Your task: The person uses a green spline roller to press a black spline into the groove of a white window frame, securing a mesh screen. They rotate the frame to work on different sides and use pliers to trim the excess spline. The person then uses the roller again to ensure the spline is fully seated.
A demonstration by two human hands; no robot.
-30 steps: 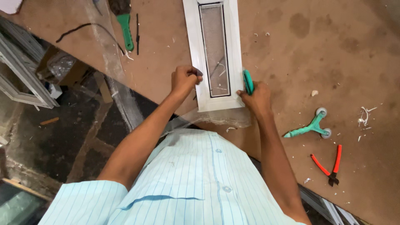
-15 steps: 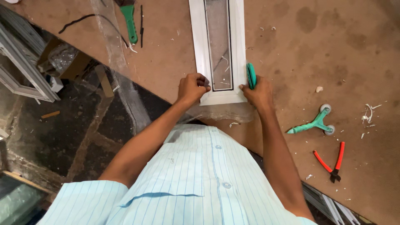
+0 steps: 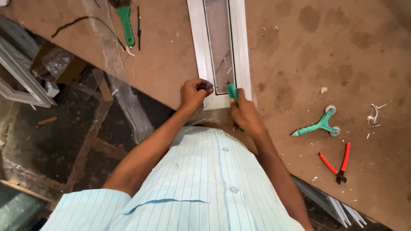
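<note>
Head view: my left hand [image 3: 195,90] pinches the dark gasket strip [image 3: 208,85]; right hand [image 3: 243,113] clamped on green tool [image 3: 231,91] at white frame [image 3: 218,100]. Best pressed slowly along the groove, strip kept taut.

White frame [image 3: 197,51], green tool handle [image 3: 231,91], brown table [image 3: 308,55], red-handled pliers [image 3: 336,161].

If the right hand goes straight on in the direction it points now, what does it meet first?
The right hand points its green-handled tool up the white window frame. It would probably meet the frame's inner edge beside the pane first; depth is unclear.
</note>
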